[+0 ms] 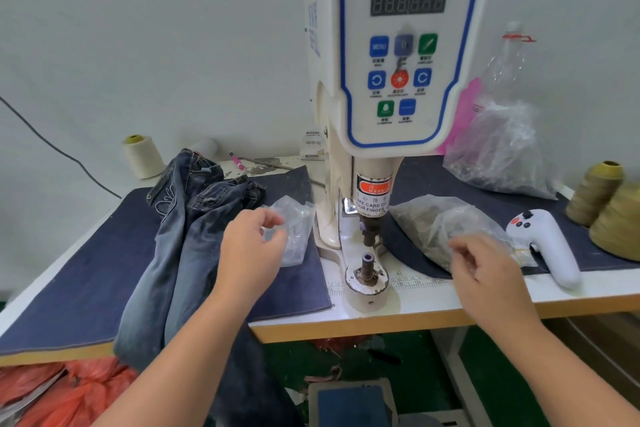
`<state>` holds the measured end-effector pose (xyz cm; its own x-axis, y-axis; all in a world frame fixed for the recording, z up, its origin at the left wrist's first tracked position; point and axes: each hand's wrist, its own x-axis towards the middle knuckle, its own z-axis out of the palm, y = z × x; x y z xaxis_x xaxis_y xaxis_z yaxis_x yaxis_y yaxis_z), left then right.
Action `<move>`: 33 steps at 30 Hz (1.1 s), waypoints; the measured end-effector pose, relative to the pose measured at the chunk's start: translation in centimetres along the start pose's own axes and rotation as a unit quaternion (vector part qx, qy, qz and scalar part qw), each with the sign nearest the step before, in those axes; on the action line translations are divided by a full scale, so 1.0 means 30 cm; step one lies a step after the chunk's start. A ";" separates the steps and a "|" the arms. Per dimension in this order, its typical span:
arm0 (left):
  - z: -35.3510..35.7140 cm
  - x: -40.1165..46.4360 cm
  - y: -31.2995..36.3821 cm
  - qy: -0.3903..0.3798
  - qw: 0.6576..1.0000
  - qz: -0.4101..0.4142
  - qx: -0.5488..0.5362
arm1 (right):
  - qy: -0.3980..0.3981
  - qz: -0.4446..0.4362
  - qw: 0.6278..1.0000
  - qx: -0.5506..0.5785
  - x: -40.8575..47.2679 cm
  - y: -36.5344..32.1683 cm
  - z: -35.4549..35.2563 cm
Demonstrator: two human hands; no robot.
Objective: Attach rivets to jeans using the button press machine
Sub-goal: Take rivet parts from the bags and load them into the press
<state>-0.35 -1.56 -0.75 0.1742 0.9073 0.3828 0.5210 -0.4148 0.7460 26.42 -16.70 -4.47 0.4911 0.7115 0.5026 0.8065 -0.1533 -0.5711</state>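
The white button press machine (pixel 398 55) stands at the table's middle, its lower die post (pixel 367 267) bare under the punch (pixel 369 229). Blue jeans (pixel 187 229) lie crumpled on the left and hang over the front edge. My left hand (pixel 251 253) hovers above the jeans beside a small clear plastic bag (pixel 294 229), fingers loosely curled, holding nothing I can see. My right hand (pixel 485 274) hovers at a larger clear bag of metal rivets (pixel 436 225) right of the machine, fingers loosely bent; motion blur hides whether it pinches anything.
A white handheld controller (pixel 550 246) lies at the right. Olive thread cones (pixel 602 194) stand at the far right, a cream cone (pixel 142 156) at the back left. Another clear bag (pixel 498 149) and a plastic bottle (pixel 509 55) sit behind. Dark denim mats (pixel 76 274) cover the table.
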 end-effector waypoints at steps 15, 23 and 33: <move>0.043 -0.028 -0.154 0.002 0.978 0.019 0.207 | -0.265 0.165 0.926 -0.213 0.218 0.007 -0.024; 0.018 -0.024 -0.150 -0.009 0.996 -0.037 0.083 | -0.205 0.147 0.946 -0.201 0.182 0.016 -0.009; 0.018 -0.021 -0.158 -0.009 0.997 -0.052 0.060 | -0.200 0.139 0.949 -0.201 0.194 0.025 -0.041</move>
<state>-2.48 -0.13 -4.83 0.1288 0.9462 0.2970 0.6322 -0.3091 0.7105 30.29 -13.52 -1.18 0.6045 0.7958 0.0369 0.7635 -0.5655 -0.3118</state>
